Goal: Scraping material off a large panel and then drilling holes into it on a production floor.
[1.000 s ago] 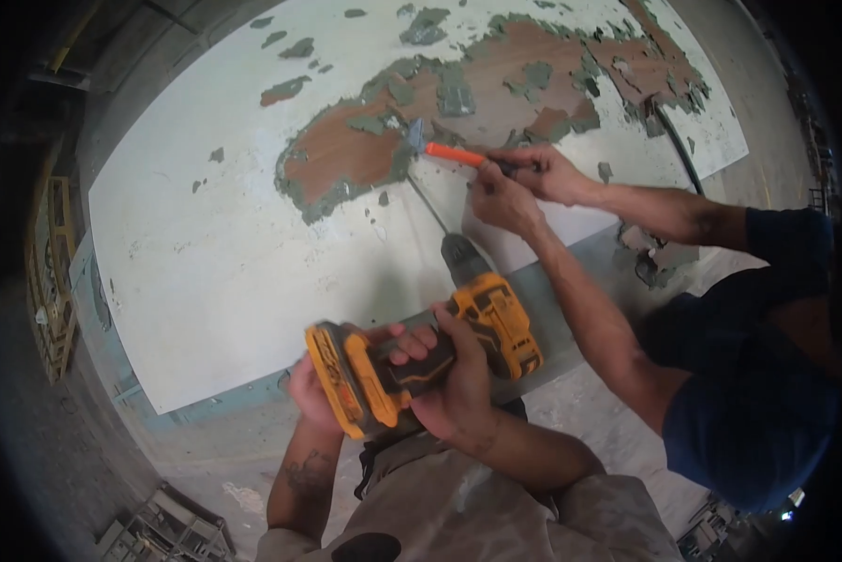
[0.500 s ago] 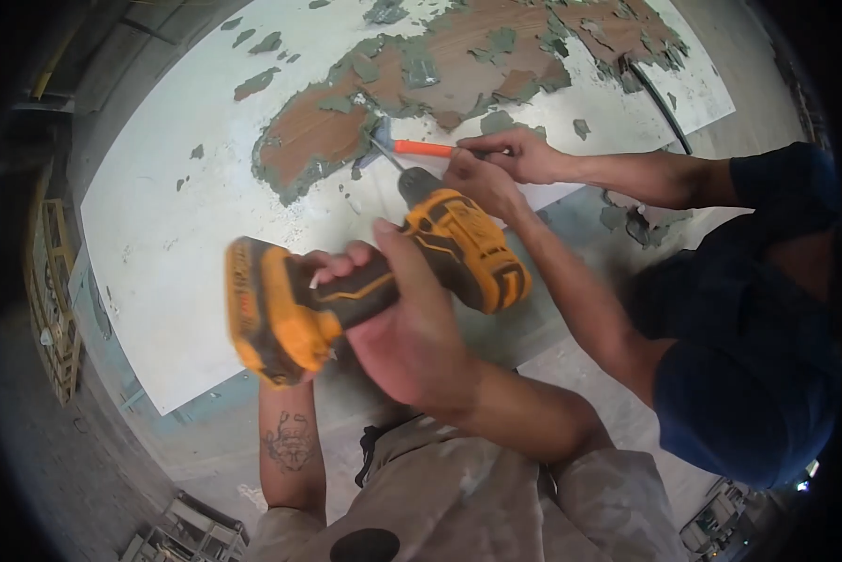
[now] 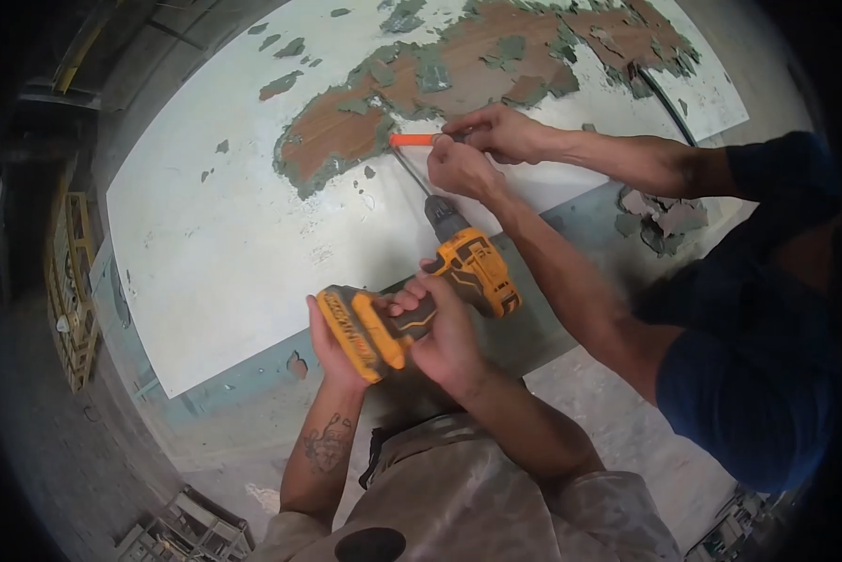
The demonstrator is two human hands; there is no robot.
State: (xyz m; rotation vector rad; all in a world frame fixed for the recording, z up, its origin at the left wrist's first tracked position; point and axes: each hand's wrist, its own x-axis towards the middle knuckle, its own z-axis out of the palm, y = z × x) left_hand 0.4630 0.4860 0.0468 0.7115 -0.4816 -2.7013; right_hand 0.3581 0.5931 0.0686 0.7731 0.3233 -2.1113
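Note:
A yellow and black cordless drill (image 3: 482,267) is tilted across my front, its long thin bit (image 3: 412,173) reaching to the edge of a stripped brown patch (image 3: 337,140) on a white panel (image 3: 224,281). Around the drill's handle are the fingers of my right hand (image 3: 449,332). Against the outer side of its battery, my left hand (image 3: 332,351) is cupped, partly hidden behind it. Beside the bit tip, a co-worker's hands (image 3: 482,155) hold an orange-handled tool (image 3: 413,140); its working end is hard to make out.
Grey-green flakes (image 3: 290,84) lie scattered over the panel. More peeled pieces (image 3: 660,220) sit near the co-worker's arm at the right. A dark rod or hose (image 3: 664,103) crosses the panel's right end. Wooden pallets (image 3: 70,290) stand at the far left.
The drill has come down and looks smaller, its battery end swinging rightward. My left hand now shows against the battery. The co-worker's hands have shifted slightly left, still holding the orange-handled tool.

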